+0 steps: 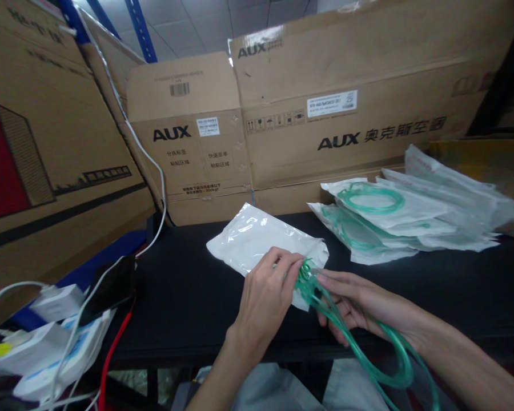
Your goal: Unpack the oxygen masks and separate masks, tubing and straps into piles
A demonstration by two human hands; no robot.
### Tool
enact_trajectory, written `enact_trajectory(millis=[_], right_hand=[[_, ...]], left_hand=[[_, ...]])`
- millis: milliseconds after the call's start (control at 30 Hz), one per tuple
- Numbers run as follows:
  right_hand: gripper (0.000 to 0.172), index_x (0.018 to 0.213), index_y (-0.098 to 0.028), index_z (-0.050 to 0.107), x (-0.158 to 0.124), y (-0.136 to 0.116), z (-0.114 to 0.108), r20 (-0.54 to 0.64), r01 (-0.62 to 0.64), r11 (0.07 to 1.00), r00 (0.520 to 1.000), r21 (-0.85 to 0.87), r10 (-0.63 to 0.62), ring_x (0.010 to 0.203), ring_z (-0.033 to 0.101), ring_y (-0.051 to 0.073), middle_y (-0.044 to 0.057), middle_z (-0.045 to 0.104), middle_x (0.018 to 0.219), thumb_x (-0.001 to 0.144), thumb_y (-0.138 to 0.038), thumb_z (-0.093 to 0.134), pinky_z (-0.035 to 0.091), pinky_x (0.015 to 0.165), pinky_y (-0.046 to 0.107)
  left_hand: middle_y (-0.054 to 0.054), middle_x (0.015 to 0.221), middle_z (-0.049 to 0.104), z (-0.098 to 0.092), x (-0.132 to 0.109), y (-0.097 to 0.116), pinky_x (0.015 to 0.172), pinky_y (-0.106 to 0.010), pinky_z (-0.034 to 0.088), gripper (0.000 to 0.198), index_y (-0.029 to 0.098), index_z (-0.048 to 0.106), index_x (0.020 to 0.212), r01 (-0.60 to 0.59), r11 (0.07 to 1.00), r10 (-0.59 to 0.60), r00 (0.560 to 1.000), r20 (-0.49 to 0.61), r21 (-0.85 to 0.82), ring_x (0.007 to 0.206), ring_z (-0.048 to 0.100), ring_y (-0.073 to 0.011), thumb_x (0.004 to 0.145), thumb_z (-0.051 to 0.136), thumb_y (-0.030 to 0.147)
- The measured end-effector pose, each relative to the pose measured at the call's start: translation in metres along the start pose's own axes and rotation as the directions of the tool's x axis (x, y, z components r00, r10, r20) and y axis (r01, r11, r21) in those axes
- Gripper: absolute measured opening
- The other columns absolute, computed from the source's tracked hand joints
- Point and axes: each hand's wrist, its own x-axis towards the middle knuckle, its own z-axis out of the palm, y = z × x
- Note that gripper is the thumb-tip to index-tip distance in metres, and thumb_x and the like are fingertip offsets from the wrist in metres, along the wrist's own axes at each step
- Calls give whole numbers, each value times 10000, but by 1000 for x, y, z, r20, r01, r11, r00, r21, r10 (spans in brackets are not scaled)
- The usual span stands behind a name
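Observation:
A bundle of green clear plastic tubing [396, 365] runs between my two hands, and its loops hang down over the front edge of the table. My left hand [268, 285] pinches the bunched upper end of the tubing with thumb and fingertips. Below and to the right of it, my right hand [351, 299] grips the same tubing, its fingers curled underneath. Behind my hands a white plastic pouch [257, 234] lies flat on the black table [188, 297]. What sits at the very end of the tubing is partly hidden by my left fingers.
Stacked pouches [415, 211] with coiled green tubing lie at the right back. Tall cardboard boxes [282, 137] wall off the rear. At left are a phone [113, 285], white chargers [60, 302], a power strip [72, 365], a white cable [160, 188] and a red cable [111, 348].

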Motion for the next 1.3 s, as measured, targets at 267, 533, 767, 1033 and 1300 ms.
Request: enact_trajectory(millis=[267, 533, 767, 1033, 1300], right_hand=[[587, 1462, -165, 470, 4, -5, 1, -76, 38, 999, 996, -12, -39, 509, 707, 174, 66, 744, 725, 985, -450, 659, 585, 481, 233], [713, 1417, -182, 459, -1, -6, 2, -25, 46, 999, 999, -20, -47, 549, 715, 175, -3, 705, 713, 847, -384, 837, 606, 521, 259], [791, 1429, -193, 464, -3, -1, 5, -18, 89, 994, 996, -71, -90, 625, 747, 196, -31, 693, 761, 775, -337, 886, 651, 633, 331], [587, 1251, -113, 627, 4, -5, 2, -3, 38, 988, 999, -151, -39, 541, 725, 174, 29, 722, 694, 827, -472, 816, 594, 510, 238], [506, 1210, -161, 582, 6, -20, -1, 37, -41, 936, 998, -351, 57, 543, 757, 217, 27, 717, 714, 908, -543, 718, 593, 480, 237]], left_hand=[[-67, 1064, 662, -4, 1, 1, 896, -287, 531, 254, 185, 687, 1207, -95, 981, 127, 974, 189, -170, 999, 647, -174, 1077, 472, 224], [-1, 915, 626, -1, 2, -4, 852, -264, 509, 337, 187, 693, 1241, 84, 981, -42, 972, 230, -175, 848, 618, -153, 931, 742, 310], [17, 831, 570, -3, 3, -2, 773, -243, 486, 277, 172, 729, 1238, 138, 970, -94, 972, 217, -199, 729, 552, -125, 976, 675, 245], [20, 740, 516, -3, 4, -1, 713, -232, 447, 180, 140, 786, 1026, 85, 960, -35, 982, 186, -268, 672, 507, -114, 994, 623, 209], [17, 811, 584, -8, 3, -7, 732, -239, 470, 277, 211, 720, 1234, 164, 962, -90, 947, 310, -220, 732, 564, -131, 967, 646, 212]])
